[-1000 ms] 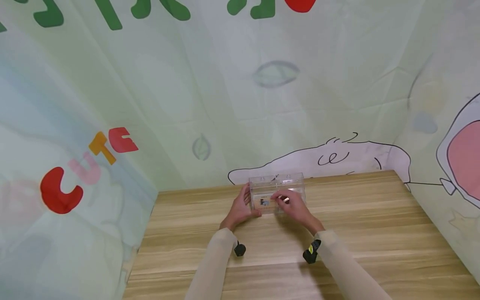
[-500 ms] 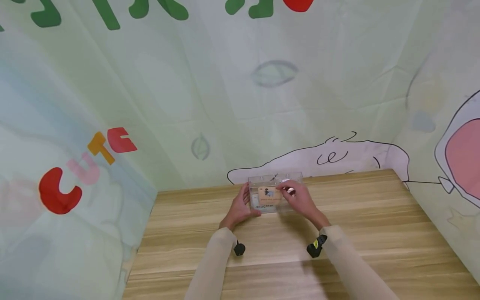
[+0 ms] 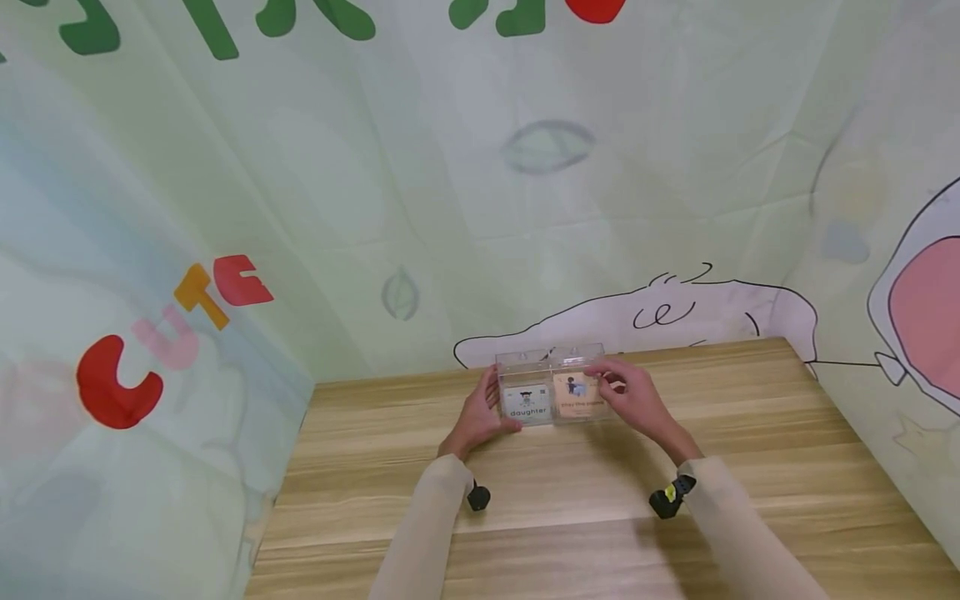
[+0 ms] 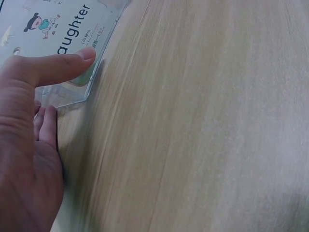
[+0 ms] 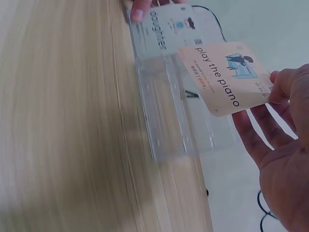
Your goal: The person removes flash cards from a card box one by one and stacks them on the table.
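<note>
A clear plastic two-compartment card box (image 3: pixel 524 358) stands at the table's back edge, its lids raised. My left hand (image 3: pixel 477 419) holds its left end, thumb across the front and fingers round the side. Behind that thumb, a pale "daughter" flashcard (image 4: pixel 58 29) sits in the left compartment. My right hand (image 5: pixel 289 130) pinches an orange "play the piano" flashcard (image 5: pixel 227 79) by its upper edge, between thumb and forefinger. The orange card is tilted above and in front of the right compartment (image 5: pixel 161 116), which shows bare clear plastic in the right wrist view.
The wood-grain table (image 3: pixel 525 517) spreads out in front of the box. A printed cloth backdrop (image 3: pixel 420 208) rises right behind it. A dark cable (image 5: pixel 263 208) shows beyond the table's edge in the right wrist view.
My right hand has lifted the orange card off the left compartment and moved it right, over the right compartment. The "daughter" card is now uncovered. My left hand has stayed put.
</note>
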The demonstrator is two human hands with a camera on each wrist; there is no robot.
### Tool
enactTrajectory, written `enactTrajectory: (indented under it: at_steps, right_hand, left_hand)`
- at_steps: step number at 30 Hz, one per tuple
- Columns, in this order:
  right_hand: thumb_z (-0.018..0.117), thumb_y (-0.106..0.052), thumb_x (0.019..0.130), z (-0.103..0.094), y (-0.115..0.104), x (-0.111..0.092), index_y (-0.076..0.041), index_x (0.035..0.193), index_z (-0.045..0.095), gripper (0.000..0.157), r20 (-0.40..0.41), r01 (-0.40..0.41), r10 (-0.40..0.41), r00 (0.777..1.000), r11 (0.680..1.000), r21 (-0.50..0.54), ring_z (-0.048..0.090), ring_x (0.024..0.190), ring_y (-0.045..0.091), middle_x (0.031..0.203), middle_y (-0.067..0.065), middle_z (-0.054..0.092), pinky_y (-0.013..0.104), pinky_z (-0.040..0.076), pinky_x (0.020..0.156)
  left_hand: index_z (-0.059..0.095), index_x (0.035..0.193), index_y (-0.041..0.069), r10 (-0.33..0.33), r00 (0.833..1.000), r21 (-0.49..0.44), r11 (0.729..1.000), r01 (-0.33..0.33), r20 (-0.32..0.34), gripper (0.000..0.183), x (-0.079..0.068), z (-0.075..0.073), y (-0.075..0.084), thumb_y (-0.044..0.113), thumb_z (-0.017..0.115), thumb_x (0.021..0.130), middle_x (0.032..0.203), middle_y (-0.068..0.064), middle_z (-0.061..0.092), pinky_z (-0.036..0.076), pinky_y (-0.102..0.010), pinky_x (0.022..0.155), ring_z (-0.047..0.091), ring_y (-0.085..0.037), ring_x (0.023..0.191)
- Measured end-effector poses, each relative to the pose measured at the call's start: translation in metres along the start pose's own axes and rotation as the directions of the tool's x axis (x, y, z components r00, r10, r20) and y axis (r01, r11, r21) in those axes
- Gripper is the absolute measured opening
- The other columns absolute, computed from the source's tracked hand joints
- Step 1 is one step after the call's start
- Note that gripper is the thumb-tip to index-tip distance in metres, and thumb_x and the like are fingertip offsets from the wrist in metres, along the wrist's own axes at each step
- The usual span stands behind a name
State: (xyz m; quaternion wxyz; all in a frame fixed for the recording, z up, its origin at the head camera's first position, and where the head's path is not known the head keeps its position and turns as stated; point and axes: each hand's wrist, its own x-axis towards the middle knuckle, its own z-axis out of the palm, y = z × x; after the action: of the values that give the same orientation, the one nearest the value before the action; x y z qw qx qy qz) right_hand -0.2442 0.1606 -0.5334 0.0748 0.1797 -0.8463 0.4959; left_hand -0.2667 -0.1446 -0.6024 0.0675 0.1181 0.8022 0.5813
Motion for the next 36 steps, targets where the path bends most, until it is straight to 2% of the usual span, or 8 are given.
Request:
enactTrajectory:
  at_steps: [6,11,15,21,27,31,36]
  right_hand:
    - [0.062,0.011,0.090,-0.017,0.007,-0.011,-0.003,0.116,0.074,0.032,0.031,-0.029,0.029,0.999,1.000,-0.011,0.065,0.101,0.030,0.119,0.015,0.068,0.037,0.063,0.084]
    - [0.065,0.013,0.087,-0.027,0.012,-0.022,-0.001,0.118,0.072,0.034,0.095,-0.053,0.051,0.994,0.999,0.013,0.065,0.101,0.033,0.119,0.017,0.065,0.033,0.063,0.083]
    - [0.066,0.013,0.088,-0.033,0.017,-0.032,0.000,0.118,0.071,0.032,0.155,-0.073,0.069,0.986,0.997,0.022,0.066,0.101,0.033,0.119,0.018,0.064,0.030,0.063,0.081]
    - [0.067,0.010,0.092,-0.040,0.024,-0.046,0.002,0.119,0.069,0.029,0.230,-0.125,0.117,0.966,0.992,0.022,0.067,0.102,0.033,0.122,0.020,0.064,0.032,0.063,0.083]
    - [0.068,0.009,0.092,-0.044,0.031,-0.057,0.003,0.120,0.069,0.028,0.251,-0.138,0.125,0.960,0.990,0.033,0.066,0.105,0.032,0.123,0.020,0.065,0.032,0.062,0.086]
    - [0.068,0.007,0.093,-0.046,0.036,-0.064,0.001,0.121,0.069,0.029,0.269,-0.180,0.167,0.948,0.983,0.023,0.065,0.107,0.032,0.126,0.020,0.064,0.032,0.061,0.089]
    - [0.069,0.005,0.093,-0.046,0.039,-0.073,0.000,0.121,0.070,0.028,0.275,-0.218,0.209,0.938,0.976,0.002,0.067,0.105,0.033,0.127,0.021,0.064,0.031,0.061,0.085]
  left_hand:
    - [0.021,0.163,0.009,-0.014,1.000,0.021,1.000,0.014,0.000,0.120,0.000,-0.001,-0.001,0.002,0.095,0.070,0.165,-0.017,0.034,0.034,-0.039,0.123,0.035,-0.031,0.151]
    - [0.021,0.164,0.009,-0.014,1.000,0.018,1.000,0.014,0.005,0.120,0.001,-0.002,-0.002,0.002,0.095,0.070,0.165,-0.017,0.034,0.034,-0.038,0.123,0.036,-0.031,0.151]
    - [0.021,0.163,0.008,-0.003,1.000,0.005,1.000,0.003,0.005,0.120,0.000,-0.001,-0.003,0.000,0.095,0.069,0.165,-0.018,0.034,0.034,-0.039,0.123,0.036,-0.032,0.151]
    - [0.024,0.162,0.009,0.002,1.000,0.003,1.000,-0.002,-0.008,0.118,0.000,0.001,-0.003,0.000,0.094,0.069,0.164,-0.017,0.036,0.033,-0.040,0.123,0.036,-0.032,0.151]
    - [0.025,0.162,0.009,0.007,1.000,0.003,1.000,-0.007,-0.013,0.117,0.000,0.001,-0.001,-0.001,0.094,0.068,0.163,-0.017,0.037,0.033,-0.042,0.123,0.036,-0.033,0.150]
    - [0.024,0.163,0.010,-0.006,1.000,0.013,1.000,0.006,-0.008,0.119,0.001,0.001,-0.001,0.000,0.095,0.068,0.164,-0.016,0.036,0.033,-0.040,0.123,0.036,-0.032,0.150]
    - [0.024,0.163,0.009,-0.005,1.000,0.009,1.000,0.005,-0.014,0.119,0.001,0.002,-0.002,-0.001,0.095,0.068,0.164,-0.017,0.036,0.033,-0.042,0.123,0.036,-0.034,0.150]
